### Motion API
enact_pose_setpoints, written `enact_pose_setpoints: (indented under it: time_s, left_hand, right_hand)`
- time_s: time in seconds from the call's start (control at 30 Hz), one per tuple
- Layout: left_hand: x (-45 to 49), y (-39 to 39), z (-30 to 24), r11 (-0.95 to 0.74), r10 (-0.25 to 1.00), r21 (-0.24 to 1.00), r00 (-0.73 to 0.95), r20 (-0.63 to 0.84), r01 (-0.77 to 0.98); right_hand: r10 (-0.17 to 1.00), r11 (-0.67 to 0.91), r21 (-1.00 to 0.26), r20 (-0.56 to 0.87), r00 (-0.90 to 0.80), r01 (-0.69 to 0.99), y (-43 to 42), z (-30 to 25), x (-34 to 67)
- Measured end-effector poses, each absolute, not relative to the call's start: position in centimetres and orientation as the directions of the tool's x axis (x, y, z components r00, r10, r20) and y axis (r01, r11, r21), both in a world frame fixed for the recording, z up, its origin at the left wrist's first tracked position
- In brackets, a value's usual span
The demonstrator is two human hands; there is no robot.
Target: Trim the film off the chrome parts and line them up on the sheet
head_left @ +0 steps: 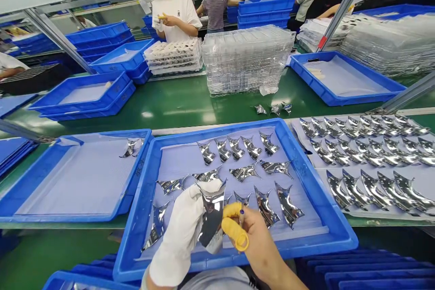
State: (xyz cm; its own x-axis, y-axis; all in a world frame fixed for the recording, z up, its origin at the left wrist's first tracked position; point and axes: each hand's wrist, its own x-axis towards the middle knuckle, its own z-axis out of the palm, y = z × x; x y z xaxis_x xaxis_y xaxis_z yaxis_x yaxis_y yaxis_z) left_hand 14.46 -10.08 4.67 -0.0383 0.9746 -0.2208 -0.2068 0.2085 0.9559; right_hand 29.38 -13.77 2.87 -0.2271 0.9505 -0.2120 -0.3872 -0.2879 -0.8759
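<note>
Shiny foil piece (212,217) sits pinched in the white-gloved left hand (178,231), right at the front. The bare right hand (253,240), with yellow finger covers (229,215), pinches a thin little tool (241,217), though it is too small to tell what kind. More shiny pieces (265,206) lie in rows in the blue tray (288,247) under the hands. Past it, green surface (170,104) holds stacks of clear plastic trays (248,59), and a person (176,16) works behind them.

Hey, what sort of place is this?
Most likely a factory production line: a green workbench, blue plastic trays holding rows of mirror-finish curved parts, and a white-gloved left hand handling one.
</note>
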Motion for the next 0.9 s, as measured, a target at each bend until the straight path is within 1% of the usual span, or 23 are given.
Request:
enact_pose_setpoints:
  time_s: [0.07, 0.1, 0.17, 0.23, 0.33, 0.43, 0.57, 0.67, 0.8, 0.9]
  left_hand:
    - [13.3, -10.3, 4.8, 0.208, 0.978, 0.958, 0.010, -0.210, -0.197]
    - [12.7, -10.4, 4.9, 0.181, 0.983, 0.970, 0.006, -0.182, -0.165]
    - [11.7, -10.6, 4.9, 0.129, 0.991, 0.986, -0.006, -0.131, -0.110]
    - [11.1, -10.9, 4.7, 0.092, 0.996, 0.992, 0.013, -0.092, -0.086]
    - [10.9, -11.4, 4.1, -0.005, 1.000, 1.000, -0.027, 0.005, 0.007]
    - [11.2, -11.6, 4.0, -0.143, 0.982, 0.984, -0.111, 0.155, 0.109]
    - [11.0, -11.5, 4.3, -0.251, 0.944, 0.964, -0.201, 0.263, 0.087]
    - [10.8, -11.5, 4.3, -0.282, 0.924, 0.954, -0.239, 0.298, 0.098]
    - [10.5, -11.7, 3.9, -0.303, 0.919, 0.944, -0.222, 0.326, 0.131]
    - [10.3, -11.9, 4.0, -0.340, 0.914, 0.929, -0.184, 0.362, 0.145]
  right_hand:
    - [0.977, -0.197, -0.925, -0.157, -0.144, -0.324, -14.0, 3.3, 29.0]
    - [0.988, -0.137, -0.951, -0.113, -0.102, -0.277, -14.0, 3.5, 28.9]
    - [0.999, -0.005, -0.988, 0.001, -0.040, -0.154, -14.1, 4.0, 28.7]
    - [0.989, 0.146, -0.989, 0.146, -0.004, -0.019, -14.2, 4.4, 28.7]
    - [0.927, 0.372, -0.914, 0.375, -0.012, 0.163, -14.1, 4.7, 28.5]
    - [0.841, 0.531, -0.790, 0.534, -0.081, 0.307, -14.1, 4.5, 28.2]
    - [0.743, 0.637, -0.632, 0.656, -0.133, 0.442, -14.1, 4.1, 28.1]
    - [0.700, 0.666, -0.560, 0.697, -0.155, 0.493, -14.1, 4.1, 28.3]
    - [0.676, 0.688, -0.517, 0.711, -0.192, 0.509, -14.0, 4.2, 28.6]
    - [0.679, 0.689, -0.519, 0.706, -0.200, 0.506, -13.9, 3.9, 28.8]
